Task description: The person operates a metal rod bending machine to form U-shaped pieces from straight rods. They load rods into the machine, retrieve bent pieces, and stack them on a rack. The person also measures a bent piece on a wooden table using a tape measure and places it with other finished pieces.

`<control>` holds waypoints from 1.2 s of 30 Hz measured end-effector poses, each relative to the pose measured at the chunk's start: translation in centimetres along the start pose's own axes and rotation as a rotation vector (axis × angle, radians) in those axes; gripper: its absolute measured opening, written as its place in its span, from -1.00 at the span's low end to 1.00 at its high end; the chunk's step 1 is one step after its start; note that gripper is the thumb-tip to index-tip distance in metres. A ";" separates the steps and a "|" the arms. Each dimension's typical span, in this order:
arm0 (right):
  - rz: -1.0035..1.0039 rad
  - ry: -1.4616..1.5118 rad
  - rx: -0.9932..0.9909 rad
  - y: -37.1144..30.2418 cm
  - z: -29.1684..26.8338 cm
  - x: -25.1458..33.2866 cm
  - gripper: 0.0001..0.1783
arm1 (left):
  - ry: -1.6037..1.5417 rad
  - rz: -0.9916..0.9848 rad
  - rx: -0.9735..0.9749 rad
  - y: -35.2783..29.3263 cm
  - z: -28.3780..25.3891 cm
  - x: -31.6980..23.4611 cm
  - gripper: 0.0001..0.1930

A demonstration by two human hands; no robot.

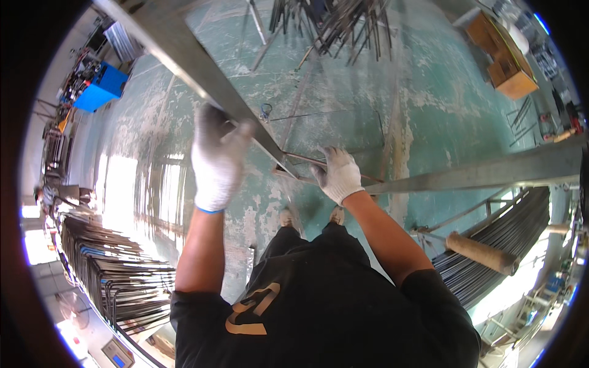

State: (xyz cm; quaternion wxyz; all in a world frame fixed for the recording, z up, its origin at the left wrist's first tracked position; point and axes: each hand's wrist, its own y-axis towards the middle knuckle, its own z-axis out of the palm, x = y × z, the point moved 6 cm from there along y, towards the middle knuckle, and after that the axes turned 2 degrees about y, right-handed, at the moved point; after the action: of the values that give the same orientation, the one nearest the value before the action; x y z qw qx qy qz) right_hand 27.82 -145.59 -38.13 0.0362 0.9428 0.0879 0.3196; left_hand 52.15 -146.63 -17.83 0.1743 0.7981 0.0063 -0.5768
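I'm watching through head view. Left hand (218,156) showing blurred at ten o'clock, fingers part-spread at edge of long metal bar (205,76); whether it is gripping, I cannot tell. Bar running from between ten and eleven o'clock to near centre. Right hand (338,175), just off centre toward three, wrapping fingers around thin brownish rod (300,157). Second metal bar (485,174) reaching in from three. Dark rods (328,24) bunching at twelve, brown roll (481,253) resting at four.

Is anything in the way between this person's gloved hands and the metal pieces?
Nothing visible but the white gloves themselves: the right hand is at the thin brown bar, and the left hand at the long metal beam, though blur hides its exact contact.
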 end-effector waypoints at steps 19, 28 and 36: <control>0.155 -0.074 0.376 3.7 27.6 12.1 -0.69 | -0.172 -0.793 -0.123 -3.6 -32.3 42.2 -0.69; 0.339 -0.053 0.507 18.4 40.2 13.2 -0.68 | -0.142 -0.985 -0.122 1.5 -35.5 50.7 -0.70; 0.935 0.301 0.380 27.3 53.8 4.2 -0.61 | -0.008 -1.144 -0.031 7.2 -38.6 56.8 -0.69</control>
State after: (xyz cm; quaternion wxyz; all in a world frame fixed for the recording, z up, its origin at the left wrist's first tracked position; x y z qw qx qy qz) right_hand 67.80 -172.24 -74.90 -0.2949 0.8149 -0.2815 0.4120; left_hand 108.16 -153.21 -57.68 -0.1540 0.6627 0.4453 -0.5821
